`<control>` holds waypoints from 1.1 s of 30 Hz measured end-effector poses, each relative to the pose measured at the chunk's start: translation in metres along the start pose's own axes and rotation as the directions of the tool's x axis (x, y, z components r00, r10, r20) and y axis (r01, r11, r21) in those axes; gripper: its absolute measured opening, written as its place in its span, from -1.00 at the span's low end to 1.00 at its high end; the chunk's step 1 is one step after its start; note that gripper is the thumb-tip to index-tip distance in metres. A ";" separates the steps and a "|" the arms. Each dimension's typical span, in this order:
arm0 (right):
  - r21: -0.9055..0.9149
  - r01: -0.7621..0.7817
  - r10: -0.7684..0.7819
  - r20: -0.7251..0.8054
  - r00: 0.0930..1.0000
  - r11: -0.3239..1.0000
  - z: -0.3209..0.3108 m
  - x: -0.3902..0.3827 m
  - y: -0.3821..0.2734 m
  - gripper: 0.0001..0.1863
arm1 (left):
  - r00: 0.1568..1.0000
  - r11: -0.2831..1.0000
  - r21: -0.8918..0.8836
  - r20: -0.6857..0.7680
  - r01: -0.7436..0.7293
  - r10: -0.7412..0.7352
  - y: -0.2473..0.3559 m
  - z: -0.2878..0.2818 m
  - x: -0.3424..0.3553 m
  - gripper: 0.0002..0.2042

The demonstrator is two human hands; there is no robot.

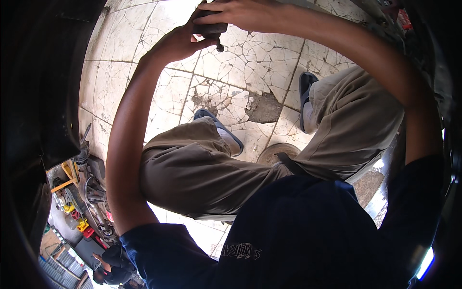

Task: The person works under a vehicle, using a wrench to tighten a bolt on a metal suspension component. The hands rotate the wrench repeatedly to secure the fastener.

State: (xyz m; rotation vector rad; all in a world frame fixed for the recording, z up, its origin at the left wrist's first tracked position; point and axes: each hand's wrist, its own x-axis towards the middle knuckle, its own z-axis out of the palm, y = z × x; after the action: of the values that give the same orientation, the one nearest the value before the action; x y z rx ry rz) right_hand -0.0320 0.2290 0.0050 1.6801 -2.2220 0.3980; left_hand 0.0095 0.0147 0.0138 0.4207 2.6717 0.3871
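At the top edge of the head view, a small dark, blocky part sits between my two hands, with a short knobbed stem pointing down from it. It looks like dirty metal, but its exact kind cannot be made out. My left hand closes on it from the left and below, the thumb stretched under it. From the right, my right hand lays its bent fingers across the top of the part. The upper end of the part and some fingertips are hidden or cut off by the frame.
Cracked pale floor tiles lie below, with a broken patch between my sandalled feet. A round brown object is under me. Machine parts and another person are at the lower left. A dark panel borders the left side.
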 end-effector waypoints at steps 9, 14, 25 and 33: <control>0.026 0.036 -0.038 0.096 0.995 0.999 -0.007 -0.009 0.014 -0.54 | 0.989 0.997 0.017 -0.129 -0.071 0.073 -0.015 0.017 0.002 -0.03; 0.040 -0.033 0.030 0.077 0.997 0.999 0.005 -0.011 0.014 -0.52 | 0.999 0.977 0.215 0.046 -0.014 0.004 -0.023 0.014 0.003 -0.18; -0.011 -0.059 0.060 0.108 0.992 0.998 0.009 -0.013 0.004 -0.56 | 0.968 0.977 0.212 0.245 -0.005 -0.048 -0.037 0.018 0.002 -0.32; -0.025 -0.036 0.038 0.087 0.996 0.999 0.002 -0.012 0.007 -0.51 | 0.967 0.978 0.207 0.252 -0.011 -0.043 -0.036 0.018 0.001 -0.34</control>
State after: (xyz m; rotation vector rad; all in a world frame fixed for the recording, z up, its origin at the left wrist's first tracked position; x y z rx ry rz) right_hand -0.0362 0.2402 -0.0021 1.6765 -2.3140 0.3121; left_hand 0.0077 -0.0143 -0.0147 0.4754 2.4671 0.0436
